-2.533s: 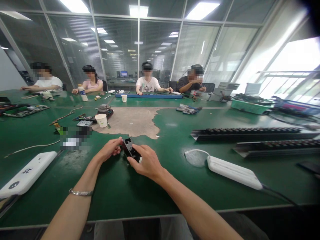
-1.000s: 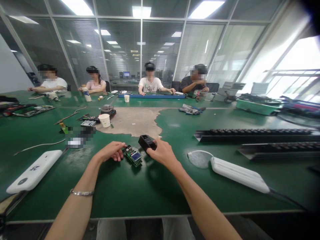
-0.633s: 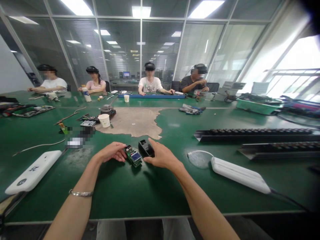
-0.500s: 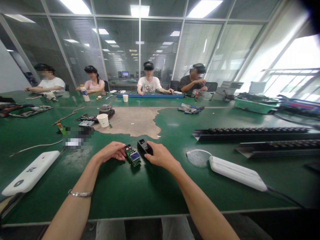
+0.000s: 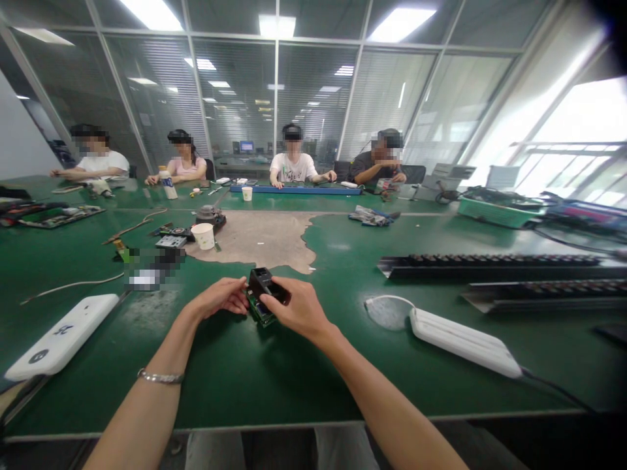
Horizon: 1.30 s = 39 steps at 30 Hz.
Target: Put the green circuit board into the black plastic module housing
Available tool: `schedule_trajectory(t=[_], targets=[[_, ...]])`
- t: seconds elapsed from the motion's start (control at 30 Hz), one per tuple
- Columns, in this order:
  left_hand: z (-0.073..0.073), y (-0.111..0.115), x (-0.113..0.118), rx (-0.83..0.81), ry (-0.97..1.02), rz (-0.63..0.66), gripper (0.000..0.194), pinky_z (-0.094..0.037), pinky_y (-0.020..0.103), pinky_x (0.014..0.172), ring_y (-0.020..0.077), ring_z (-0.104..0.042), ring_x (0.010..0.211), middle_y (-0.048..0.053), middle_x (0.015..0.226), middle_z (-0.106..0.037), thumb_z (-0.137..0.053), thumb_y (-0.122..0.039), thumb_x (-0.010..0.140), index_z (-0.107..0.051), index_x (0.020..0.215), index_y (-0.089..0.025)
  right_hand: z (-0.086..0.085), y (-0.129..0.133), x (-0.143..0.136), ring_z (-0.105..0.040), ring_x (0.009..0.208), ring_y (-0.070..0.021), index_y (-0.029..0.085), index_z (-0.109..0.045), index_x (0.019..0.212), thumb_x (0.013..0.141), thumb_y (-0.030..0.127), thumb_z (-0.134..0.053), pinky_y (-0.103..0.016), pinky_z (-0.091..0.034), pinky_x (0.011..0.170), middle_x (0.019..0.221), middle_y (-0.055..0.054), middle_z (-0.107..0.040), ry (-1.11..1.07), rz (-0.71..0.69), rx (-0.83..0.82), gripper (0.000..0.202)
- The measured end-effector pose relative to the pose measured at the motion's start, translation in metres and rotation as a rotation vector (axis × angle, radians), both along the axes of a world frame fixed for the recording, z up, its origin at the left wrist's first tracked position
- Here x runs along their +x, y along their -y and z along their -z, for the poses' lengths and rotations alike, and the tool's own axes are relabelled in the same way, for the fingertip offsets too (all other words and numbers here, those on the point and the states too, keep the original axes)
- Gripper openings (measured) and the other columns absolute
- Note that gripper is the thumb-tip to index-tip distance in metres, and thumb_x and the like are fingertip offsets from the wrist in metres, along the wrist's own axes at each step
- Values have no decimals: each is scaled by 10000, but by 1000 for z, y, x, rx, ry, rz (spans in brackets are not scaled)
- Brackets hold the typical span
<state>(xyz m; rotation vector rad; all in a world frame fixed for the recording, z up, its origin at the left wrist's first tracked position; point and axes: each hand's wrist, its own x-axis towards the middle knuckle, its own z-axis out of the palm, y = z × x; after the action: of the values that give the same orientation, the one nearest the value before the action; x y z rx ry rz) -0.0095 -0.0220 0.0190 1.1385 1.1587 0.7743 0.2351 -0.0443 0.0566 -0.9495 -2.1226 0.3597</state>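
Clock positions are read from the circuit board (image 5: pixel 262 318) as centre. Item, one green table (image 5: pixel 215 391), bearing all below. Item, one bare brown patch (image 5: pixel 245 228), 12 o'clock. Item, two dark metal rails (image 5: pixel 490 266), lying lengthwise towards 3 o'clock. Item, two white oblong units, one (image 5: pixel 465 343) just past 3 o'clock, the other (image 5: pixel 63 336) just short of 9. Item, right hand (image 5: pixel 301 307), at 3 o'clock, grasping the black housing (image 5: pixel 259 277) between thumb and fingers. Item, left hand (image 5: pixel 220 300), between 9 and 10 o'clock, fingers loosely bent, tips at the board's edge; whether they grip it or merely rest there cannot be told. Item, one paper cup (image 5: pixel 203 238), upright, between 10 and 11. Item, the housing itself, above the board's 12 o'clock end and hiding much of it; contact between the two cannot be made out. Item, smallest, the board, its 6 o'clock end exposed. Handling note, by judgement: the housing is best kept square to the board's long edges, held by its sides, with light pressure; the left fingertips serve best as a stop at the board's rim, off the components, and any snag calls for lifting and realigning rather than force.
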Motion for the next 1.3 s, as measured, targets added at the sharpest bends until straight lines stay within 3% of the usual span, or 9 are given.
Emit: schedule_trajectory(t=[0.23,0.4,0.6,0.83,0.93,1.07,1.23,1.3], targets=[[-2,1,-1,-1,-25,6,715,-559,286,626,180,-691,622,125,749,-713,-461,-774,813,-645,906,-89,9,9,-8,-632,945,-235,189,-645,1173,847,481,-656,-333,-452,862,1024,-90,-709,125,-5,44,438],[-5,3,-1,3,-110,-58,720,-531,256,545,185,-691,582,82,706,-714,-552,-718,807,-538,1237,-141,15,9,-6,-630,965,-255,194,-653,1139,833,531,-652,-357,-456,869,1009,-97,-698,210,1,26,455],[-10,7,2,46,-167,8,636,-533,249,557,175,-694,600,84,751,-715,-625,-664,789,-589,1138,-134,14,0,5,-600,1111,-299,188,-505,1355,721,605,-725,-391,-449,914,1217,-129,-644,210,-77,-73,789],[-11,7,-2,39,-98,75,612,-563,302,723,176,-707,748,93,884,-715,-712,-531,784,-583,1241,-144,16,1,5,-649,817,-209,200,-637,1039,746,486,-750,-283,-441,710,937,-50,-708,192,-162,-172,425],[-10,6,0,63,-101,38,588,-557,305,732,170,-698,752,91,877,-720,-719,-529,773,-611,1202,-142,18,6,-1,-646,853,-214,194,-634,1029,752,451,-754,-287,-441,741,959,-54,-706,124,-131,-141,396],[-8,5,2,96,-132,-4,544,-537,262,685,172,-692,763,102,879,-730,-712,-563,759,-651,1084,-130,18,5,-4,-645,853,-189,207,-642,1056,793,455,-717,-285,-459,767,999,-41,-700,53,-202,-175,369],[-9,6,4,94,-136,9,500,-526,257,684,168,-686,743,93,847,-728,-707,-588,752,-663,942,-128,21,5,-8,-635,1013,-259,148,-448,1383,717,588,-738,-357,-488,845,1231,-144,-626,-6,-47,-176,849],[-11,6,5,91,-143,2,495,-525,258,687,167,-684,742,87,830,-726,-712,-591,745,-659,916,-129,23,9,-13,-629,1048,-292,138,-484,1341,725,649,-696,-379,-484,859,1200,-157,-639,41,10,-137,828]])
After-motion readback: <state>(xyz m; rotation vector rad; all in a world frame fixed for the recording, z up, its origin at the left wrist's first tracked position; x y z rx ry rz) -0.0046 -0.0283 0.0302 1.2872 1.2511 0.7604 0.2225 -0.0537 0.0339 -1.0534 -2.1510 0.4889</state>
